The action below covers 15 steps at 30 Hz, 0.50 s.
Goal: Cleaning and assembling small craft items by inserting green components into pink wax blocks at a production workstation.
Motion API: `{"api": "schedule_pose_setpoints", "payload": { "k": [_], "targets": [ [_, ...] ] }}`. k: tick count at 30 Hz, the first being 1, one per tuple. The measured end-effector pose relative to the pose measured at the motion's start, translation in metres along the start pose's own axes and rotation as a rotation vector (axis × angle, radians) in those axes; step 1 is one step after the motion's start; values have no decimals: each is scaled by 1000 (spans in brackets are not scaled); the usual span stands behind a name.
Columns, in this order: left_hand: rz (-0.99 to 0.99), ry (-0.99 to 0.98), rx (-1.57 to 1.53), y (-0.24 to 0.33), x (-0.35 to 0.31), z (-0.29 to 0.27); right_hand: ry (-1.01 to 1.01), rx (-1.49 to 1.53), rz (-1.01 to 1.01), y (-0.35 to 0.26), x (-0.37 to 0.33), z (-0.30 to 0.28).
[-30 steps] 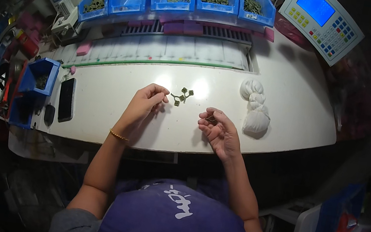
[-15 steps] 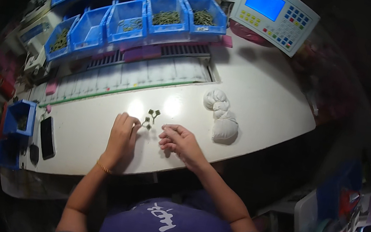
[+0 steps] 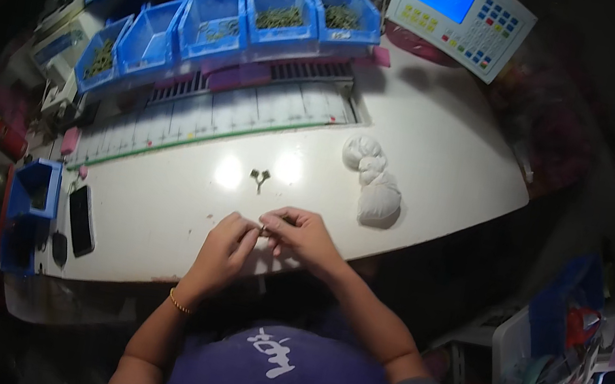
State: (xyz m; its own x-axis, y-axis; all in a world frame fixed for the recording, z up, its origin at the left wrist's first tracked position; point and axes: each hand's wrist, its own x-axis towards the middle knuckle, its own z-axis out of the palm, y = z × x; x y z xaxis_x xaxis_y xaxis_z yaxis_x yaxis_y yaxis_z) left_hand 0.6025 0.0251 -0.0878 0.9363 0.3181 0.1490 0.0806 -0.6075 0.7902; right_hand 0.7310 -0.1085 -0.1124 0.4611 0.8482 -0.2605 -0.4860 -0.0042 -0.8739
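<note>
A small dark Y-shaped metal piece [image 3: 259, 179] with two squarish tips lies on the white worktable [image 3: 463, 149], beyond my hands. Near the table's front edge my hands meet fingertip to fingertip around a similar small metal piece [image 3: 263, 229], mostly covered by the fingers. My left hand [image 3: 225, 250], below a gold-coloured bracelet, pinches it from one side. From the other side the closed fingers of my right hand [image 3: 303, 237] grip it too.
Blue bins [image 3: 279, 16], several holding small greenish metal parts, stand in rows at the back. A white keypad console [image 3: 459, 21] with a blue screen sits back right. A white cloth bundle [image 3: 379, 196] lies right of my hands; a phone [image 3: 82, 221] lies left.
One of the two Y-shaped pieces has left the table and is now between my hands. Both hands have come together, nearer the front edge.
</note>
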Motion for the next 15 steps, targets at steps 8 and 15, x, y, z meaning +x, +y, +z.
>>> {"api": "schedule_pose_setpoints", "payload": {
  "k": [8,15],
  "targets": [
    [-82,-44,-213,5,4,0,44,-26,3,-20,-7,-4],
    [-66,58,-227,-1,1,17,34,-99,-69,-12,-15,0]
  ]
}}
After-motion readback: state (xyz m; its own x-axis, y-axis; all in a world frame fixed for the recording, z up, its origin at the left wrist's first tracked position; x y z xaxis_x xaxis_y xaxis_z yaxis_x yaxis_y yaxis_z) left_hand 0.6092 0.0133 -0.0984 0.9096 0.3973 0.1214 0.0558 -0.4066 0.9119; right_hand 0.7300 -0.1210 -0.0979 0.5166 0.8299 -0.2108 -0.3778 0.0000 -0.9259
